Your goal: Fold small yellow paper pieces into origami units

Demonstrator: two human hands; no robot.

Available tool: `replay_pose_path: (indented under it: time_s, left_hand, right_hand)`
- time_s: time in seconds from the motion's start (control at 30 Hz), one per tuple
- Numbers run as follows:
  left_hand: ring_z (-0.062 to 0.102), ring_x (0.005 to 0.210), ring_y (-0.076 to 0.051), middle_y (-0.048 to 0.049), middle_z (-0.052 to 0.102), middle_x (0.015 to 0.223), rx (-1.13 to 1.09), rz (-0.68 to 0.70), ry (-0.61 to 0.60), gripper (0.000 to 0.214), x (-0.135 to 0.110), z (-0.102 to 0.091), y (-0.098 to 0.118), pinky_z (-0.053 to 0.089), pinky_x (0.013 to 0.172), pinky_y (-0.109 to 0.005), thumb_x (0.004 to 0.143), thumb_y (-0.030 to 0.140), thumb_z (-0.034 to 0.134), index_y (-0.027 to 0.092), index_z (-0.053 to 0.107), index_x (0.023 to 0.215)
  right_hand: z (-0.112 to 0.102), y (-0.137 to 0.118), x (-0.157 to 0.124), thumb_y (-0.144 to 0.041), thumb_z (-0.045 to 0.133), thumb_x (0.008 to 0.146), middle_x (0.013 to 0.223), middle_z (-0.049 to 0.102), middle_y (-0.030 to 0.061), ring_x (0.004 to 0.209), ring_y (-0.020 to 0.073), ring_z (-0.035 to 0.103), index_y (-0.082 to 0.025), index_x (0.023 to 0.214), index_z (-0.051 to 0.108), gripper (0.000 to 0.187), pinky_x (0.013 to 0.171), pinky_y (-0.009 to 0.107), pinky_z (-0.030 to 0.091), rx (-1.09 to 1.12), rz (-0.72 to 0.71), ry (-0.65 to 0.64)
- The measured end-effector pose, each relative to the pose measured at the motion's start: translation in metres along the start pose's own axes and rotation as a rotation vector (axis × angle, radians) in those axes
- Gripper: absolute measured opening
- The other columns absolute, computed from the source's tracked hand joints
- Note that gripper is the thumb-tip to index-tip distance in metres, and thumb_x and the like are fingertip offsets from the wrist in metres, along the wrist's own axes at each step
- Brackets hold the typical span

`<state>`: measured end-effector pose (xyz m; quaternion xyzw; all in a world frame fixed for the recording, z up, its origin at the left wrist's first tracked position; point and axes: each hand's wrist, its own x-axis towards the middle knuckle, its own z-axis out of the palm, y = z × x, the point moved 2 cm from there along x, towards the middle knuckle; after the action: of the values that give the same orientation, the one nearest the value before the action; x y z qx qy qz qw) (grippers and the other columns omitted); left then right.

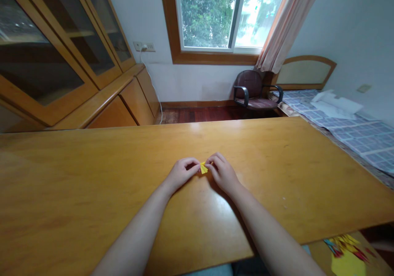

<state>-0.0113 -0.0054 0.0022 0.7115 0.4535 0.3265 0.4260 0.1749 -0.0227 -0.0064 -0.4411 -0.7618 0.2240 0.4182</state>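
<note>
Between my two hands is a small piece of folded yellow paper (203, 169), spread a little like a fan at its lower end. My left hand (184, 172) pinches its left side between thumb and forefinger. On the right side, my right hand (222, 172) grips it the same way, fingers bent over. Both hands are held just over the middle of the wooden table (92, 194). The fingertips cover part of the paper, so its full shape cannot be made out.
Low at the right, a yellow sheet (348, 263) and several yellow, red and blue folded pieces (344, 243) lie on a lower surface. Beyond the table stand a chair (250, 89), a bed (353, 124) and a glass-doored cabinet (89, 79).
</note>
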Motion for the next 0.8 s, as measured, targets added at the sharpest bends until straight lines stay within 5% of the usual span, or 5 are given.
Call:
replay_pose_path:
  time_s: [0.8]
  left_hand:
    - [0.060, 0.070, -0.016, -0.0006, 0.067, 0.071, -0.090, -0.030, 0.045, 0.018, 0.0017, -0.0017, -0.0021, 0.045, 0.069, -0.025, 0.080, 0.031, 0.061, 0.017, 0.067, 0.071]
  right_hand:
    - [-0.0011, -0.0025, 0.0005, -0.018, 0.054, 0.094, 0.092, 0.058, 0.0048, 0.087, 0.0180, 0.057, -0.021, 0.090, 0.059, 0.008, 0.080, 0.031, 0.049, 0.105, -0.004, 0.029]
